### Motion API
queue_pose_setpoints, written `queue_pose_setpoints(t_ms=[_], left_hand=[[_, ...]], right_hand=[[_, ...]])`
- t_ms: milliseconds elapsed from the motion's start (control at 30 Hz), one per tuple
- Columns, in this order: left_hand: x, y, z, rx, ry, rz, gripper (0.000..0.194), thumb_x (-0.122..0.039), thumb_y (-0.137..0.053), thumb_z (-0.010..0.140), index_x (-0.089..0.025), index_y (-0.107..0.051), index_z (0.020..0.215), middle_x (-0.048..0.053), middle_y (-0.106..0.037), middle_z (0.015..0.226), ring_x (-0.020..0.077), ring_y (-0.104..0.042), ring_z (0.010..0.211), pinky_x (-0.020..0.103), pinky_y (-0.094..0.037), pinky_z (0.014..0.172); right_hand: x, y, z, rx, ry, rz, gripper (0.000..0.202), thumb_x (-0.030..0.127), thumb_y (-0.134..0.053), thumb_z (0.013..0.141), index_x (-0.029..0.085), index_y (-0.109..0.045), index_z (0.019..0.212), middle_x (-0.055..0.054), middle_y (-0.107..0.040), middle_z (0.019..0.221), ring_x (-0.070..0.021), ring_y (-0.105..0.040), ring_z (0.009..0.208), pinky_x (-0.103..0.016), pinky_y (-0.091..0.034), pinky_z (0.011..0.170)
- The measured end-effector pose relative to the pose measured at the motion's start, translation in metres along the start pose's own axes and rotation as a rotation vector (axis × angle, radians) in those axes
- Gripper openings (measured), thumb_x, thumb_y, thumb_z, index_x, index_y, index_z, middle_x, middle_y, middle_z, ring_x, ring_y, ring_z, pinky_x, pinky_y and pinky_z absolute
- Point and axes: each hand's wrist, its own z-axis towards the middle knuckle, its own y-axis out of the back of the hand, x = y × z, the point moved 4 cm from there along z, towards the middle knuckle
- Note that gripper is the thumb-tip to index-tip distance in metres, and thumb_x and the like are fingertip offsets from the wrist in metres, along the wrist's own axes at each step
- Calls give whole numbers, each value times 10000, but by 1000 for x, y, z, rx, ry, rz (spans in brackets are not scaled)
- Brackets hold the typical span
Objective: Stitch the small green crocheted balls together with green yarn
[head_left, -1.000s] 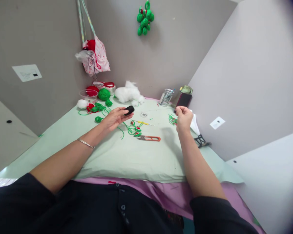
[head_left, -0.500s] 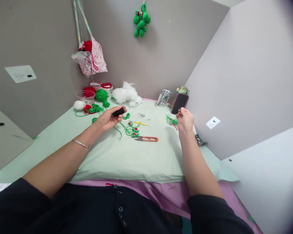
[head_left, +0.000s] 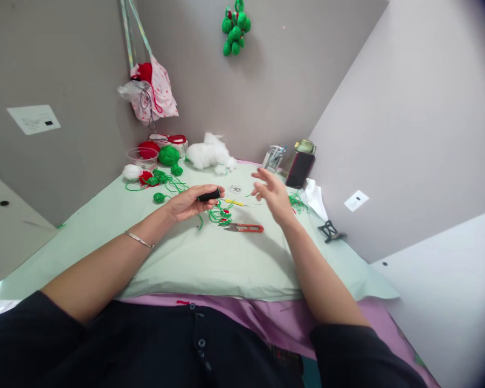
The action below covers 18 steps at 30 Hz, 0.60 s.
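A black spool of thread lies in the fingers of my left hand, held above the middle of the table. To its right, my right hand is raised with the fingers apart; I see nothing in it, though a fine thread would be too thin to make out. Below and between the hands are a yellow-handled crochet hook, a tangle of green yarn with small red-and-white bits, and orange thread snips. A small clear round item lies just beyond the hook.
Green yarn balls, a clear tub and white stuffing stand at the back left. At the back right are a cup of tools, a leaning phone and green yarn scraps. A black stand lies near the right edge.
My right hand has moved left toward the spool, and its closed fingers have spread. My left hand has shifted slightly right with the spool. The view has shifted a little.
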Motion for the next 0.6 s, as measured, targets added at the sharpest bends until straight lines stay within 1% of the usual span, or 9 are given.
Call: queue_pose_setpoints(t_ms=[67, 133, 167, 200, 233, 333, 400, 500, 600], left_hand=[[4, -2, 0, 41, 20, 43, 160, -168, -652, 893, -70, -741, 983, 110, -693, 939, 72, -576, 607, 151, -536, 522], [5, -2, 0, 66, 31, 77, 162, -191, -660, 894, -85, -743, 984, 100, -691, 924, 74, -576, 605, 154, -530, 521], [5, -2, 1, 71, 28, 87, 160, -196, -662, 895, -89, -743, 981, 96, -690, 921, 74, -574, 603, 154, -528, 520], [4, -1, 1, 70, 22, 89, 155, -196, -663, 895, -90, -742, 976, 93, -689, 922, 71, -571, 602, 153, -527, 520], [3, 0, 2, 66, 15, 85, 150, -190, -664, 894, -88, -741, 971, 93, -689, 929, 68, -568, 602, 150, -527, 521], [2, 4, 3, 30, 9, 39, 116, -166, -675, 884, -76, -729, 933, 101, -693, 947, 64, -575, 608, 142, -533, 520], [3, 6, 3, 13, 20, 11, 99, -158, -687, 877, -81, -716, 932, 101, -701, 950, 70, -594, 614, 142, -538, 512], [3, 7, 3, -13, 34, -13, 131, -159, -685, 883, -92, -703, 994, 99, -712, 945, 89, -632, 630, 161, -565, 526], [2, 8, 3, -96, 21, -29, 127, -146, -660, 896, -79, -694, 999, 106, -716, 918, 119, -679, 681, 197, -609, 607]], right_hand=[[12, -37, -13, 254, -39, 97, 628, 486, -744, 779, 267, -574, 1343, -93, -671, 1277, -120, -642, 680, -268, -523, 567], [18, -57, -25, 500, -97, 92, 517, 493, -732, 795, 213, -654, 1223, -48, -734, 999, -121, -630, 657, -259, -515, 579], [18, -58, -27, 538, -113, 63, 420, 500, -711, 810, 179, -707, 1081, -12, -701, 806, -108, -586, 608, -242, -481, 557], [18, -54, -26, 522, -121, 36, 367, 507, -694, 820, 160, -724, 938, 24, -618, 647, -93, -522, 553, -227, -431, 525], [17, -45, -22, 457, -117, 17, 358, 511, -681, 826, 155, -718, 831, 52, -517, 544, -79, -445, 509, -218, -371, 496], [14, -9, -8, 166, -83, 112, 344, 509, -707, 804, 166, -699, 800, 78, -406, 491, -71, -325, 486, -229, -274, 491], [12, 10, 0, 31, -84, 177, 368, 544, -741, 763, 183, -672, 776, 87, -378, 469, -72, -276, 471, -241, -242, 489], [10, 23, 4, -48, -104, 204, 421, 598, -772, 711, 197, -651, 758, 84, -379, 461, -78, -268, 466, -249, -242, 488], [10, 26, 4, -66, -111, 213, 457, 631, -777, 695, 201, -641, 770, 83, -384, 466, -80, -279, 460, -254, -253, 481]])
